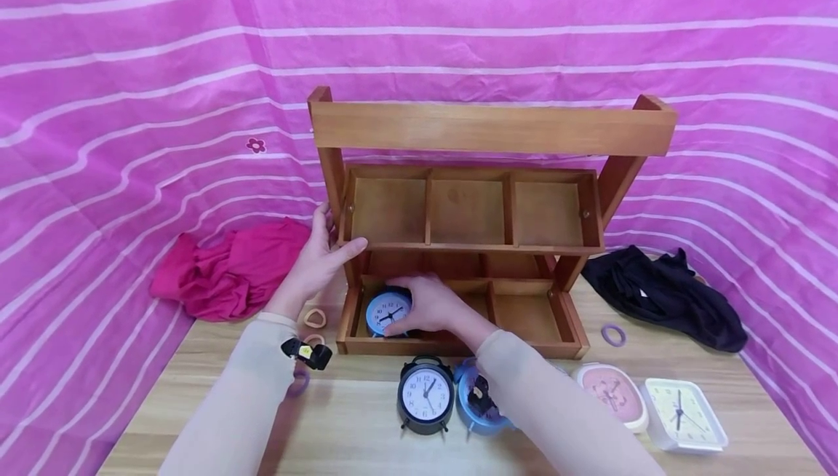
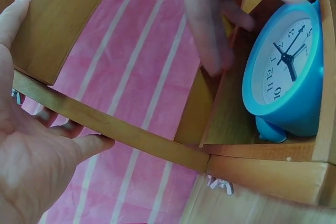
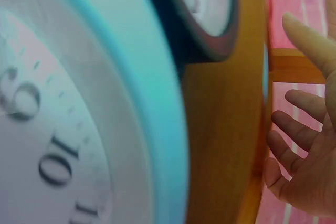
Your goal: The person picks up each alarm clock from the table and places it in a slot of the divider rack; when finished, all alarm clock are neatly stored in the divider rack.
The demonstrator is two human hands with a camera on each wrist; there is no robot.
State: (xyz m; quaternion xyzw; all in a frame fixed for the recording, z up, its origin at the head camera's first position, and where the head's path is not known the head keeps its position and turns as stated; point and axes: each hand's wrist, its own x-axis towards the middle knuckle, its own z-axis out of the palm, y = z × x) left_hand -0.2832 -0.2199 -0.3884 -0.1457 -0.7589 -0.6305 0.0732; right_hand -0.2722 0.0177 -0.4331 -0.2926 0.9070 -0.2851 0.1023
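Note:
A wooden two-tier rack (image 1: 491,128) stands on the table. In its lower left compartment sits a blue alarm clock (image 1: 387,312), face toward me. My right hand (image 1: 428,305) grips the clock from its top and right side; in the left wrist view its fingers (image 2: 210,19) reach behind the blue alarm clock (image 2: 286,72). My left hand (image 1: 319,258) holds the left end of the upper shelf, thumb on the front edge. The left wrist view shows the rack's rail (image 2: 115,127) passing between thumb and fingers of my left hand (image 2: 31,166). The clock's face (image 3: 52,129) fills the right wrist view.
On the table in front of the rack stand a black alarm clock (image 1: 425,394), a second blue clock (image 1: 474,410) partly under my forearm, a pink clock (image 1: 612,392) and a white square clock (image 1: 681,412). A red cloth (image 1: 229,272) lies left, a black cloth (image 1: 661,294) right. Hair ties (image 1: 613,335) lie about.

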